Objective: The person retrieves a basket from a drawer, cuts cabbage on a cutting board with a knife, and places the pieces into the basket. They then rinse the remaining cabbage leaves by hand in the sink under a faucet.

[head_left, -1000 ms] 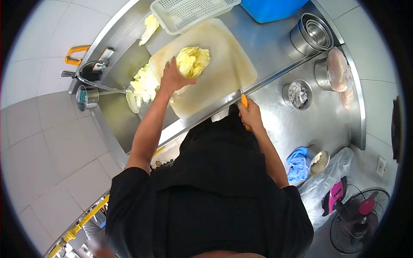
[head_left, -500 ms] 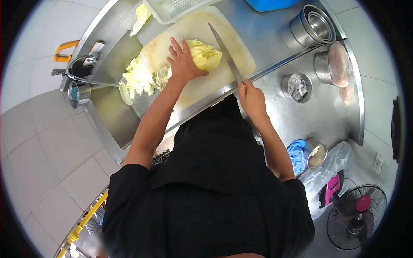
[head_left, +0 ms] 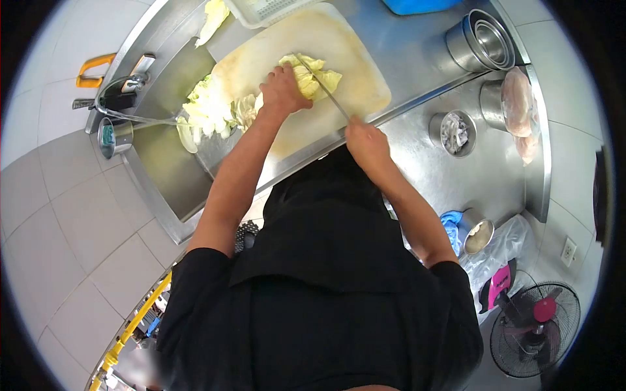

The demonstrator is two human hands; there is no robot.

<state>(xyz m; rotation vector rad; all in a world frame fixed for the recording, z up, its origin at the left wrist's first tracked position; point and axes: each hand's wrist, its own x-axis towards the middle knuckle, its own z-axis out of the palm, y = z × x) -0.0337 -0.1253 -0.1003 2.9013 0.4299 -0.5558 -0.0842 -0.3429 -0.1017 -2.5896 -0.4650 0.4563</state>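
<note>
A yellow-green napa cabbage piece (head_left: 329, 79) lies on the white cutting board (head_left: 352, 45). My left hand (head_left: 282, 92) holds it down from the left, fingers drawn in against it. The long knife (head_left: 330, 95) is in my right hand (head_left: 366, 142), gripped by its handle. Its blade crosses the cabbage to the right of my left fingers, with some leaf on the far side of it. More cabbage leaves (head_left: 207, 107) are heaped past the board's left edge, at the sink.
Beside the leaves is a steel sink (head_left: 156, 156) with a tap (head_left: 134, 83). A white perforated basket (head_left: 270, 10) stands behind the board. On the right are nested steel pots (head_left: 481, 40), a steel bowl (head_left: 453, 133) with pale contents, and a bagged pink item (head_left: 517, 101).
The knife has moved left from beside the cabbage onto it, with my right hand following. My left hand's spread fingers have drawn in on the cabbage, part of which now lies right of the blade.
</note>
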